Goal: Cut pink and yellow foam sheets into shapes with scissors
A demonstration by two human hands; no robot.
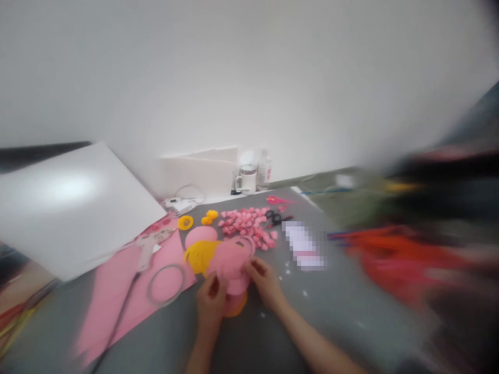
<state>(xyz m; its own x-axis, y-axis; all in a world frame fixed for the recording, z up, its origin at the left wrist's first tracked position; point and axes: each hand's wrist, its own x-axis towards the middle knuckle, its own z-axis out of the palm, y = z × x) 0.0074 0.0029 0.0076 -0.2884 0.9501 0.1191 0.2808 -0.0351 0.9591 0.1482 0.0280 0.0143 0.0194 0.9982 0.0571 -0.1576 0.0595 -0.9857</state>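
Thumb and fingers pinched, my left hand (211, 298) grips the near left edge of a pink round-edged sheet (230, 259), thin like felt or paper. The right edge of that sheet is pinched in my right hand (267, 280). Several yellow rounded pieces (200, 255) lie just left of it, beside a pink disc (200, 236). Below my hands, an orange-yellow edge (236, 307) shows under another pink piece. Small pink bits (247, 223) are heaped beyond the sheet. Motion blur softens the fine details.
Larger pink sheets (113, 291) lie left with a glue gun (146, 252), its cord, and a grey ring (150, 285). Behind are a yellow tape roll (185, 223), black-handled scissors (274, 218), a white mug (248, 181) and a bottle (264, 169). A white board (74, 208) leans left.
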